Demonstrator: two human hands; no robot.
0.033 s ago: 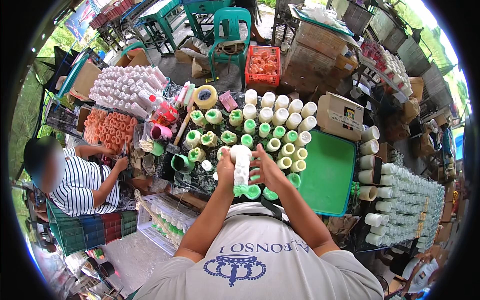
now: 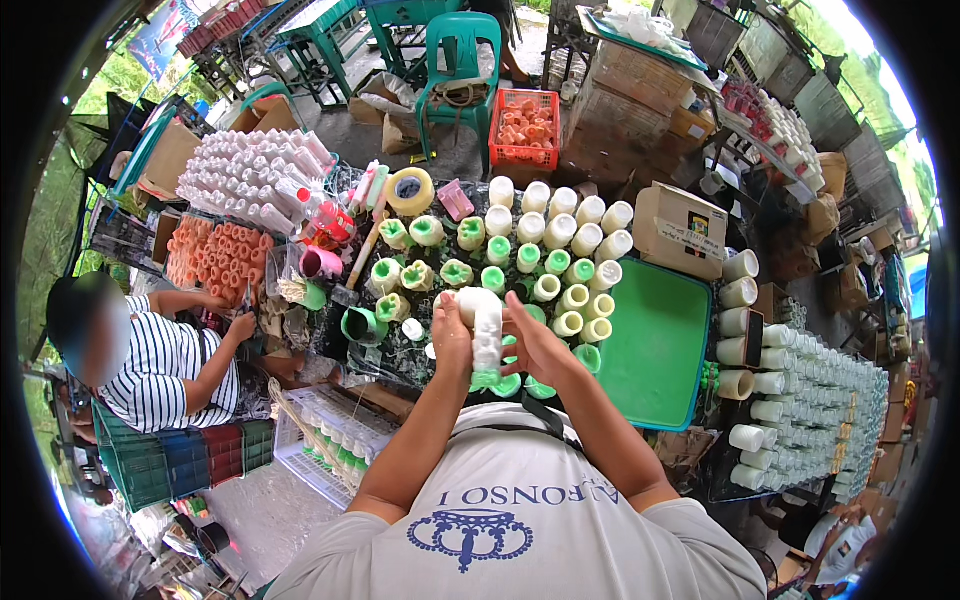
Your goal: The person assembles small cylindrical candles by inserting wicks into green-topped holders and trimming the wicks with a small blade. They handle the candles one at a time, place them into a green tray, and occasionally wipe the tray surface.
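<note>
A lumpy white cylindrical piece with a green lower end (image 2: 487,335) is held upright in front of my chest. My left hand (image 2: 453,338) is closed around its left side, and a rounded white part bends over toward that hand at the top. My right hand (image 2: 537,345) cups the right side, its fingers against the piece. Just beyond stand white cups with green inside (image 2: 493,279) and pale moulds with ragged green openings (image 2: 457,273). Green-filled cups (image 2: 508,384) partly show below the held piece.
Rows of white cylinders (image 2: 588,240) cover the table's far middle. A green tray (image 2: 645,350) lies to the right, beside a cardboard box (image 2: 682,232). Tape (image 2: 409,190), a hammer (image 2: 362,255) and a green jug (image 2: 362,325) are left. A person in stripes (image 2: 175,350) sits at far left.
The fingers of my right hand have come in closer against the white piece. The piece has turned slightly and its green end sits a little further right. The table's objects stay put.
</note>
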